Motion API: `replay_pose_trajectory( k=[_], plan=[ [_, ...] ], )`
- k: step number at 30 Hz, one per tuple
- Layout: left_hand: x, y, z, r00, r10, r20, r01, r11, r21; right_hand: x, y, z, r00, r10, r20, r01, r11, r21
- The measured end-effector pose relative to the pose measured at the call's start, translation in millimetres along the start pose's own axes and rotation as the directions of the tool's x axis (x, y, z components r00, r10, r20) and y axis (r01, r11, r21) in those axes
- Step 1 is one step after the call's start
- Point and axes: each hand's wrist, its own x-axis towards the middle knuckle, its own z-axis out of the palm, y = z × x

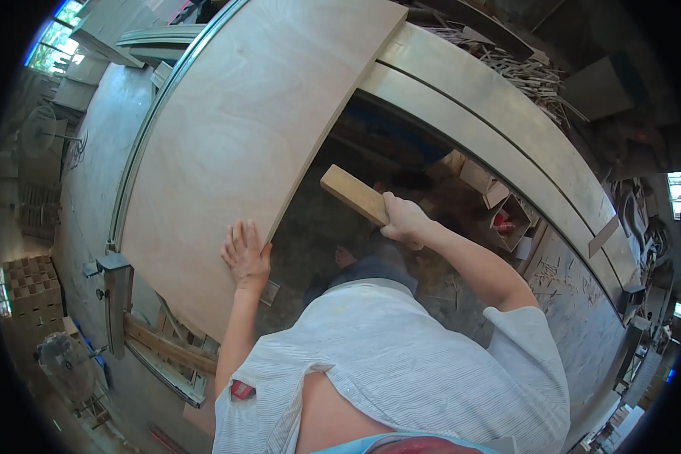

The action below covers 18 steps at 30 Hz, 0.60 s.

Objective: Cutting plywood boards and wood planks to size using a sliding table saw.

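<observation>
Head view: the right hand (pixel 405 221) is closed firmly around one end of a wooden block (pixel 352 193), whose free end points toward 10 o'clock and stops near the panel's long edge as seen from above, though its height against that edge is hard to tell. Toward 8 to 9 o'clock from it, the left hand (pixel 246 253) lies open and palm down, fingers slightly apart and gripping nothing, on the pale wood panel (pixel 219 136) just beside that edge. The step looks like steadying or placing the panel while the block is kept ready; moving the block on would seem to call for a firm left palm and care to lift clear of the edge. Farther out, the panel stretches toward 12 o'clock, bordered at 9 to 11 by a metal rail (pixel 174 83), with a metal bracket (pixel 116 303) at 8. From the right hand, the metal tabletop strips (pixel 499 136) sweep from 12 round past 3, with wood scraps (pixel 518 76) beyond at 1. Between panel, strips and torso is an opening where the block has room to swing; the panel's edge bounds it at 10.
</observation>
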Motion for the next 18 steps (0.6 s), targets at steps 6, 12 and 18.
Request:
replay_pose_trajectory(
  k=[6,12,18],
  plan=[
    [3,-1,-7,1.000,-0.009,0.017,0.009,1.000,-0.018,17,-17,-19,0.995,-0.092,0.029,0.090,0.994,0.058],
    [7,-9,-15,1.000,-0.004,0.026,0.008,0.991,-0.133,13,0,-36,0.998,-0.065,-0.004,0.065,0.993,0.100],
    [14,-11,-24,0.999,0.035,0.003,-0.034,0.986,-0.163,26,-14,-56,0.997,-0.081,-0.008,0.082,0.994,0.066]
  ],
)
